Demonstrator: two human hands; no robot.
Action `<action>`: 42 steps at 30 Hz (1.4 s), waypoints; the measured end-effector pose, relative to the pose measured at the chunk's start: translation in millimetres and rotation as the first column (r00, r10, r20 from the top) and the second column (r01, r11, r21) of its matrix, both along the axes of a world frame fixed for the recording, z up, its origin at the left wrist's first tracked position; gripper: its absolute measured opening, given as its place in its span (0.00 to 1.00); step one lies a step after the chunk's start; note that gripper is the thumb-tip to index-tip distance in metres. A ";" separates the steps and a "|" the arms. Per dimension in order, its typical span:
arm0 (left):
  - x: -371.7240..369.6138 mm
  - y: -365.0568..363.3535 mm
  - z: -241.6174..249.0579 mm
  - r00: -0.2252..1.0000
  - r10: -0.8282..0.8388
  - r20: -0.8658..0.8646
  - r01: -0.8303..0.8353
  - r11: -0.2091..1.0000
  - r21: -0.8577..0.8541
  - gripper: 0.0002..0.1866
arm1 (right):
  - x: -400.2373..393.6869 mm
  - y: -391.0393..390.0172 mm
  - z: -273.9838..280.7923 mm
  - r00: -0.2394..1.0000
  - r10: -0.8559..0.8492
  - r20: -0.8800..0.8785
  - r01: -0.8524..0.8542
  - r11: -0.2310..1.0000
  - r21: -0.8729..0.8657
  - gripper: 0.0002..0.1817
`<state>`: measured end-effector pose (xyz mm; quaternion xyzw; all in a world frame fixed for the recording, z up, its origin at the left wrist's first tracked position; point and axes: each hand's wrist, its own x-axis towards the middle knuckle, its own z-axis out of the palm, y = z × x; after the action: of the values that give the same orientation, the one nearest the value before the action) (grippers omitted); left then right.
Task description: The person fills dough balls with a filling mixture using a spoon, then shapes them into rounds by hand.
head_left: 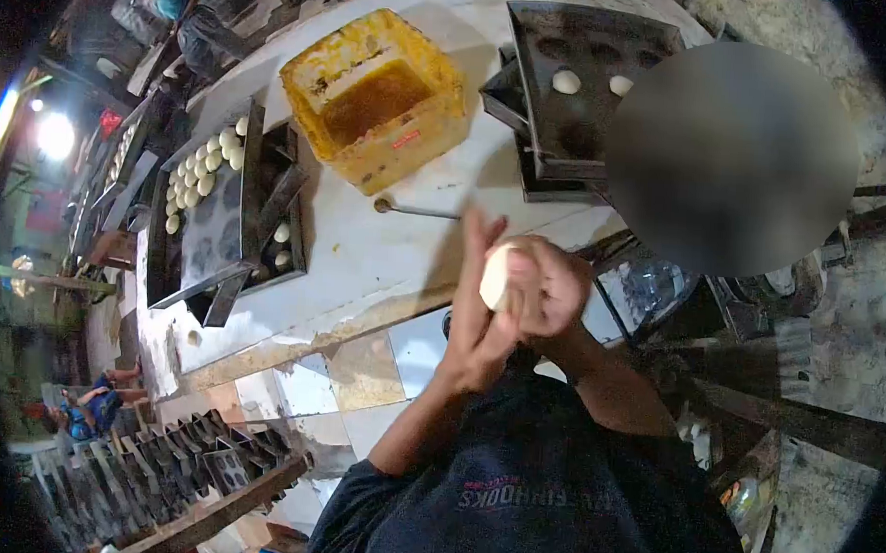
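A pale lump of dough (497, 277) is pressed between my two hands above the front edge of the table. My left hand (474, 313) lies along one side of it, its fingers pointing up and slightly blurred. From the other side, my right hand (555, 287) curls its fingers round the dough. Just beyond my fingertips, a thin metal rod with a round end (383, 205) rests on the white tabletop. Dough balls (206, 160) sit in rows in a dark metal tray (259, 202) to the left. Another dark tray (541, 131), ahead to the right, holds two dough balls (566, 82).
A yellow-stained tub (400, 144) with an orange-brown content stands on the white table (364, 257). Many dark trays are racked (151, 492) at lower left. People (100, 409) are in the background at left. A large blurred circle covers part of the right side.
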<state>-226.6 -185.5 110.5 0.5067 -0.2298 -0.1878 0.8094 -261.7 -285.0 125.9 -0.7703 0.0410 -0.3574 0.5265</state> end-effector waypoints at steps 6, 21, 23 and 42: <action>16.7 13.6 -12.1 0.991 0.100 -0.090 -0.064 0.939 0.338 0.17 | 41.8 -17.9 -55.0 0.995 -0.058 -0.080 0.037 0.970 -0.238 0.17; 168.9 157.0 -67.2 0.813 0.159 -0.560 -0.167 0.985 0.037 0.27 | 216.4 9.8 -261.0 0.892 -0.187 -0.412 -0.249 0.557 -0.792 0.14; 189.8 172.9 -72.2 0.832 0.144 -0.536 -0.163 0.987 0.012 0.23 | 212.3 3.6 -250.3 0.944 -0.100 -0.315 -0.219 0.523 -0.823 0.17; 283.1 184.7 -104.9 0.669 0.178 -0.721 -0.166 0.982 0.088 0.34 | 445.0 -84.7 -112.4 0.246 -0.166 -0.955 -0.931 0.233 -0.280 0.08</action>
<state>56.5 -0.8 5.6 0.4165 0.1594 -0.2974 0.8442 183.3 -369.7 13.5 -0.9296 -0.1405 0.3408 -0.0014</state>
